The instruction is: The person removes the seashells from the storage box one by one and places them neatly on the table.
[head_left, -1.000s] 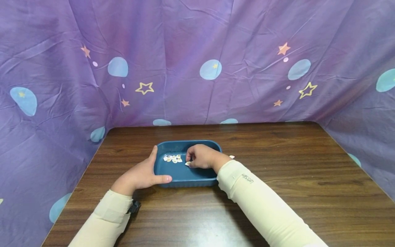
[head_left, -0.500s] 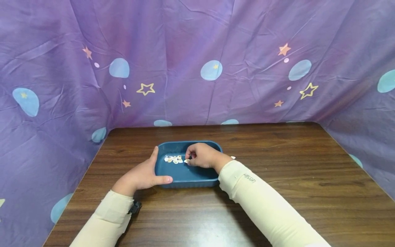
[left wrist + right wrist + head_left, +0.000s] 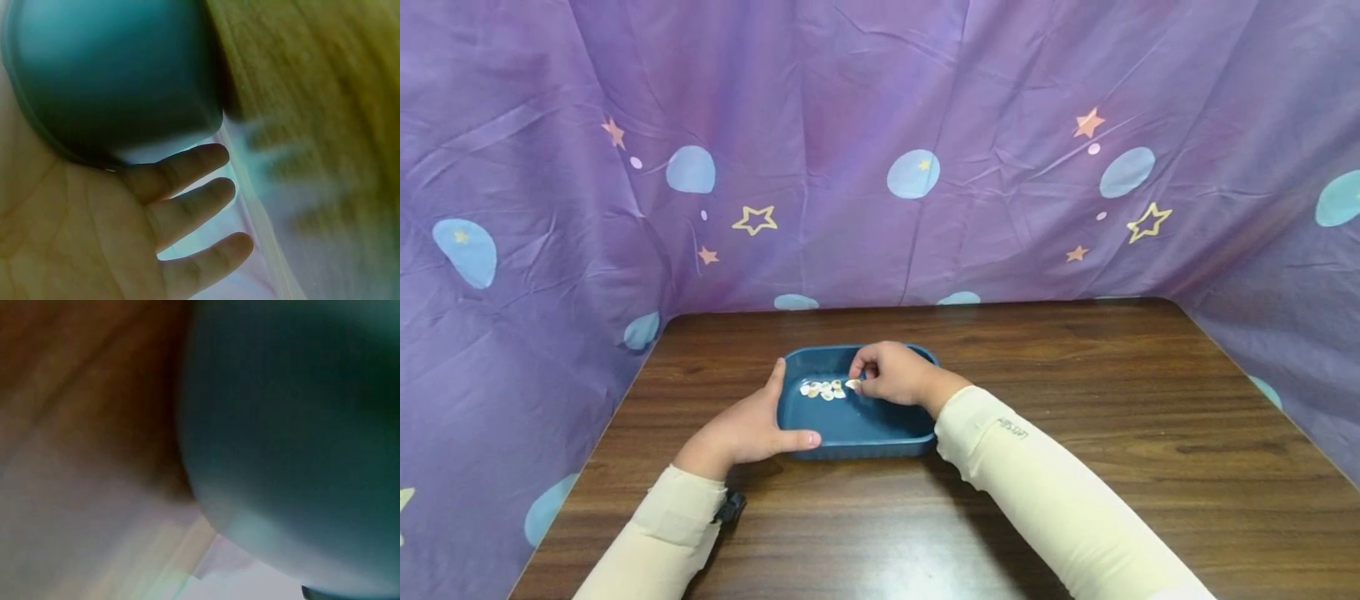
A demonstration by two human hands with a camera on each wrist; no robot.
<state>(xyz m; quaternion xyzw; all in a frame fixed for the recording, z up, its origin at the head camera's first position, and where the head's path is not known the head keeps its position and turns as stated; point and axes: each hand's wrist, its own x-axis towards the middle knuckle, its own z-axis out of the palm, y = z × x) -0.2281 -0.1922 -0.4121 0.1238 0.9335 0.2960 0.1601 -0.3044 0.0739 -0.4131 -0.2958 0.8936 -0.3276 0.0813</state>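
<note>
In the head view a blue rectangular tray (image 3: 865,446) stands on the table. Several small white shell-like pieces (image 3: 823,390), with yellowish patches, lie clustered in its left half. Between thumb and fingertips my right hand (image 3: 895,375) pinches one more such piece (image 3: 853,384), just right of the cluster. My left hand (image 3: 741,429) rests against the tray's left end, its thumb along the near rim. Straight, spread fingers of the left hand show beside the tray wall (image 3: 125,81) in the left wrist view. The right wrist view holds only the tray's blurred outside (image 3: 287,456), with the right hand out of sight.
The brown wood-grain table (image 3: 1075,350) extends around the tray. A purple cloth (image 3: 850,100) with stars and blue spots hangs behind the table and at both sides. A small black object (image 3: 730,506) is at the left wrist.
My right hand has moved the pinched piece a little toward the tray's far side, nearer the cluster. A white piece on the table right of the tray is now hidden. The left hand stays put.
</note>
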